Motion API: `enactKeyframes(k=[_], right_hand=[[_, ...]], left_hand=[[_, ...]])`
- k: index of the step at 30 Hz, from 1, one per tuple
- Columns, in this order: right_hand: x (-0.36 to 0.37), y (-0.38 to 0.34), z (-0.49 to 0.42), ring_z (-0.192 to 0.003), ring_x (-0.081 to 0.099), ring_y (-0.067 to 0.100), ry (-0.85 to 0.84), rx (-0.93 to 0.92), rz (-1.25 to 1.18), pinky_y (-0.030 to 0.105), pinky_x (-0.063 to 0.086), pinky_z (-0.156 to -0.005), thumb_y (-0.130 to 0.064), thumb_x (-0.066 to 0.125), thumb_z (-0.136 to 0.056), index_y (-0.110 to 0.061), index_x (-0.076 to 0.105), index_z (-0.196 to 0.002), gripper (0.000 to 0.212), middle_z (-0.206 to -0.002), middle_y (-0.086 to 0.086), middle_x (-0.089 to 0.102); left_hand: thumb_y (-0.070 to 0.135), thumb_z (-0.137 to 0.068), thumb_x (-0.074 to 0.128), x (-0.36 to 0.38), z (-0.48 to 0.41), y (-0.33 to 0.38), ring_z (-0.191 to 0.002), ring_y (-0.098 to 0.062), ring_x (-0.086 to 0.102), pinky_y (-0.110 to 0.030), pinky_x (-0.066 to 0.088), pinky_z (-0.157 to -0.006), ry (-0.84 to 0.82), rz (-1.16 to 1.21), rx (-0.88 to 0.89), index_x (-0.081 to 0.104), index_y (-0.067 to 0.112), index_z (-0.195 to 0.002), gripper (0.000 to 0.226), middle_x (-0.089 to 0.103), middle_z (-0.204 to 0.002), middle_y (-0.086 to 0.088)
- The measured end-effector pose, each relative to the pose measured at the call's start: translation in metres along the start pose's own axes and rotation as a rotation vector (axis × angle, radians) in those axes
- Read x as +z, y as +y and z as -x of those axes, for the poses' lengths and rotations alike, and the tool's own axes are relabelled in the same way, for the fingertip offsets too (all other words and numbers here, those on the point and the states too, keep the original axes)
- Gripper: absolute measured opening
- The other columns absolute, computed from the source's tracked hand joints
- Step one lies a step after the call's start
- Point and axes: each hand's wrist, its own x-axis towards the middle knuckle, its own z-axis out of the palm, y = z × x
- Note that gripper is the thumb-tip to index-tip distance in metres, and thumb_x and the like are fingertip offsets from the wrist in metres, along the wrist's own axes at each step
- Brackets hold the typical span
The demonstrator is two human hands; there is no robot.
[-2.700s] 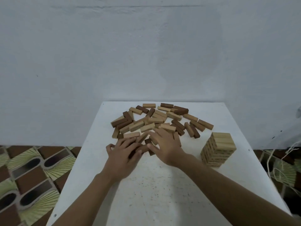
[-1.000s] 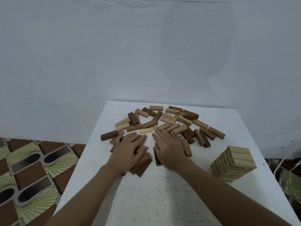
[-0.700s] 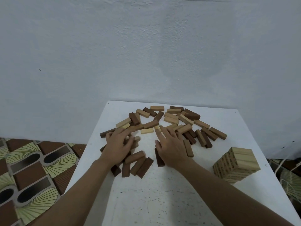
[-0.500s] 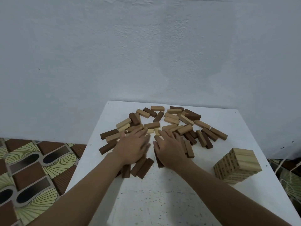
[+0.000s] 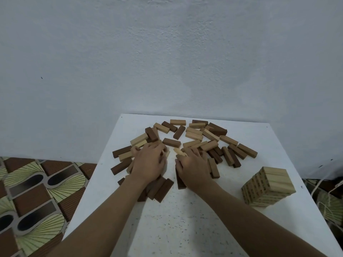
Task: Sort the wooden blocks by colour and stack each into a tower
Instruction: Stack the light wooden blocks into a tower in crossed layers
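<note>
Your right hand [image 5: 193,167] pinches a pale block [image 5: 180,152] mid tabletop [image 5: 185,219], your left hand [image 5: 148,164] unclear; the blocks [image 5: 171,142] look light, stiff, smooth, so grip long sides.

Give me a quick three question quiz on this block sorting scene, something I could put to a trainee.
1. True or false: a tower of light blocks stands on the white table, to the right of the person's right hand.
2. Pick one: the row of dark blocks lying side by side is closest to A, the left hand; B, the tower; C, the table's far edge.
3. Fill in: the small block poking out just beyond the right hand is ___ in colour.

Key: 1 true; 2 A; 3 light.
</note>
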Motion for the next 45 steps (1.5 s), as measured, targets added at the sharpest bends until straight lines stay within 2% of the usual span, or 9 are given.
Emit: enactKeyframes(k=[4,9,17,21,25,29,34,42,45], right_hand=[[-0.003,-0.001,0.004,-0.098,0.061,0.016,0.069,0.025,-0.26,0.034,0.049,-0.088,-0.019,0.055,-0.097,-0.017,0.073,-0.11,0.022,-0.108,0.001,0.068],[-0.019,-0.006,0.02,-0.085,0.051,0.002,0.071,0.015,-0.452,0.008,0.037,-0.077,-0.012,0.061,-0.096,-0.014,0.072,-0.104,0.013,-0.097,-0.005,0.066],[-0.054,0.0,0.046,-0.075,0.055,0.005,-0.1,0.025,-0.655,0.017,0.044,-0.068,-0.013,0.044,-0.105,-0.022,0.059,-0.096,0.019,-0.081,-0.011,0.054],[-0.059,0.002,0.068,-0.08,0.058,0.0,-0.108,-0.03,-0.705,0.011,0.045,-0.067,-0.012,0.043,-0.106,-0.015,0.064,-0.103,0.021,-0.086,-0.016,0.057],[-0.051,0.012,0.083,-0.07,0.054,0.012,-0.136,-0.112,-0.626,0.02,0.044,-0.06,-0.006,0.055,-0.095,-0.015,0.066,-0.086,0.017,-0.078,-0.006,0.062],[-0.045,0.021,0.095,-0.078,0.054,0.009,-0.229,-0.186,-0.495,0.028,0.052,-0.072,-0.012,0.068,-0.085,-0.018,0.064,-0.085,0.007,-0.084,-0.006,0.063],[-0.036,0.023,0.09,-0.082,0.045,0.003,-0.184,-0.249,-0.396,0.019,0.039,-0.076,-0.016,0.067,-0.086,-0.023,0.064,-0.086,0.007,-0.085,-0.012,0.059],[-0.025,0.021,0.073,-0.107,0.059,0.014,-0.11,-0.266,-0.372,0.034,0.046,-0.102,-0.011,0.072,-0.084,-0.012,0.07,-0.113,0.029,-0.111,0.0,0.07],[-0.027,0.019,0.067,-0.113,0.058,0.017,-0.15,-0.287,-0.327,0.036,0.045,-0.105,-0.013,0.072,-0.085,-0.013,0.069,-0.12,0.035,-0.118,0.001,0.069]], left_hand=[[0.055,-0.096,0.056,-0.002,-0.001,0.003,-0.136,-0.018,0.044,-0.053,0.024,-0.102,-0.112,-0.076,-0.015,0.059,0.036,-0.125,0.035,0.055,-0.143,0.013],[0.036,-0.095,0.063,-0.004,0.005,0.005,-0.119,-0.014,0.052,-0.046,0.023,-0.094,0.005,0.066,-0.015,0.061,0.038,-0.11,0.016,0.067,-0.106,0.017],[0.041,-0.094,0.063,-0.026,0.044,0.01,-0.087,-0.002,0.059,-0.05,0.05,-0.09,-0.005,0.39,-0.013,0.058,0.043,-0.111,0.018,0.061,-0.092,0.017],[0.041,-0.096,0.062,-0.029,0.087,0.014,-0.099,0.004,0.054,-0.047,0.034,-0.104,0.021,0.383,0.062,0.061,0.041,-0.109,0.014,0.061,-0.091,0.02],[0.051,-0.087,0.065,-0.027,0.122,0.011,-0.1,-0.004,0.057,-0.043,0.036,-0.087,-0.115,0.435,0.182,0.061,0.051,-0.099,0.012,0.065,-0.099,0.023],[0.048,-0.087,0.071,-0.018,0.134,-0.004,-0.108,0.0,0.052,-0.043,0.028,-0.093,-0.201,0.333,0.267,0.069,0.044,-0.11,0.023,0.065,-0.108,0.032],[0.036,-0.092,0.07,-0.011,0.123,-0.011,-0.113,0.005,0.047,-0.046,0.03,-0.092,-0.109,0.235,0.228,0.072,0.04,-0.108,0.017,0.065,-0.107,0.031],[0.035,-0.084,0.076,-0.024,0.097,-0.011,-0.112,-0.001,0.057,-0.05,0.024,-0.114,-0.103,0.338,0.193,0.075,0.038,-0.102,0.018,0.07,-0.099,0.02],[0.022,-0.089,0.076,-0.038,0.074,-0.022,-0.102,-0.006,0.065,-0.042,0.047,-0.106,-0.003,0.543,0.095,0.077,0.03,-0.098,0.012,0.071,-0.098,0.016]])
